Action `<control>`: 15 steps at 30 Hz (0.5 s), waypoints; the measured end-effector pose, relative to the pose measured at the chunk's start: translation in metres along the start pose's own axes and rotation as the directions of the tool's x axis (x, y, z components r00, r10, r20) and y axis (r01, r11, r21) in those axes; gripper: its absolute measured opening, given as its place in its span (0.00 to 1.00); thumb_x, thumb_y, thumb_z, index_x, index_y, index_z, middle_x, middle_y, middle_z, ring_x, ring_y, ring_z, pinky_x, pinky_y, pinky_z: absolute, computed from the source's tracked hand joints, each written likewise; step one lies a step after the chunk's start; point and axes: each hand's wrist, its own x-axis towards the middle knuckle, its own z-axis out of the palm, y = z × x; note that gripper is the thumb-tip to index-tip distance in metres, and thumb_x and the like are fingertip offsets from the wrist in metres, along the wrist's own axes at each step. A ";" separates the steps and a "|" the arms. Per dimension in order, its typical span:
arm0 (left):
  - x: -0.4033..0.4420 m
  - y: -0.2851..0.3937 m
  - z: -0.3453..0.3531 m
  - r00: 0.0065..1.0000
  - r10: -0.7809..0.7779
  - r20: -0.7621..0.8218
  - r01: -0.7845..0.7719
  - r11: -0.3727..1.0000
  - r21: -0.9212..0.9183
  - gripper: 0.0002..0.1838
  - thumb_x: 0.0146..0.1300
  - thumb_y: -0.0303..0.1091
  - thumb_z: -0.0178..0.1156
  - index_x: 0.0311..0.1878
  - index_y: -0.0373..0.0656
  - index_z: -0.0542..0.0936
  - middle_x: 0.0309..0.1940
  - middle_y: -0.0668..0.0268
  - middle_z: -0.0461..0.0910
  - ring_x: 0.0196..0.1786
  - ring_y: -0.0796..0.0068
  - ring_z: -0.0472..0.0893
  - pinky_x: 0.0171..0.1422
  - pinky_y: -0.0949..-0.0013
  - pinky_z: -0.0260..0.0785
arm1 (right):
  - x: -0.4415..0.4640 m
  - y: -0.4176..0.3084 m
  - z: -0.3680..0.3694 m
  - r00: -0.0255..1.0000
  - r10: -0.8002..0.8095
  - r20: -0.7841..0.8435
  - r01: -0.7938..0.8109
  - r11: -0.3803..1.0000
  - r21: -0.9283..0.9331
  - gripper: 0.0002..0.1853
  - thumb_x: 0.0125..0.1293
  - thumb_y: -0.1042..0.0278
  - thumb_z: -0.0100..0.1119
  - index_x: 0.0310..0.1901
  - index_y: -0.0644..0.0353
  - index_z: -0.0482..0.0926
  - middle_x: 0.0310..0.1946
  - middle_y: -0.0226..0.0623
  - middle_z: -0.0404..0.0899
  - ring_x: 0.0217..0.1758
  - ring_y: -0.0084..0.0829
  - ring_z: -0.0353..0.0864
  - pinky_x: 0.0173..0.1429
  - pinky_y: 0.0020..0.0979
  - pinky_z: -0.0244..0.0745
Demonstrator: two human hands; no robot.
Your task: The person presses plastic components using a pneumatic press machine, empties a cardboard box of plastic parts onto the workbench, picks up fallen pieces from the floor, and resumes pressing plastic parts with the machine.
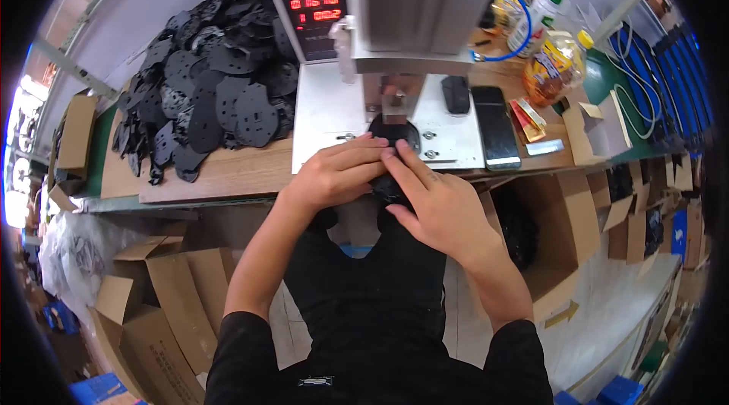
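Note:
At the front edge of a white machine base, my left hand (342, 171) lies over a black plastic piece (389, 191), fingers together and tips near its upper part. My right hand (442, 204) holds the same piece from the other side, with the thumb low and the fingers reaching up. The two hands meet at the fingertips and cover much of the piece. Its upper end rests on a round black seat (395, 130) under the clear press head (396, 101) of the grey machine (425, 10). The piece's exact kind is hidden.
A large pile of flat black plates (220, 93) lies left of the machine's red-digit display (313, 14). To the right are a phone (496, 128), an orange-labelled bottle (554, 67) and a white bottle (541, 17). Open cardboard boxes (558, 230) stand below the bench on both sides.

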 end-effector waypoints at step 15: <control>-0.069 -0.076 -0.069 0.764 -0.464 -0.448 0.617 0.324 0.717 0.38 0.56 0.55 0.73 0.62 0.36 0.78 0.68 0.51 0.69 0.75 0.48 0.62 0.75 0.47 0.51 | 0.009 0.000 0.012 0.995 -0.096 0.003 0.093 0.955 -0.283 0.22 0.60 0.73 0.59 0.58 0.67 0.79 0.59 0.55 0.82 0.18 0.27 0.82 0.28 0.26 0.77</control>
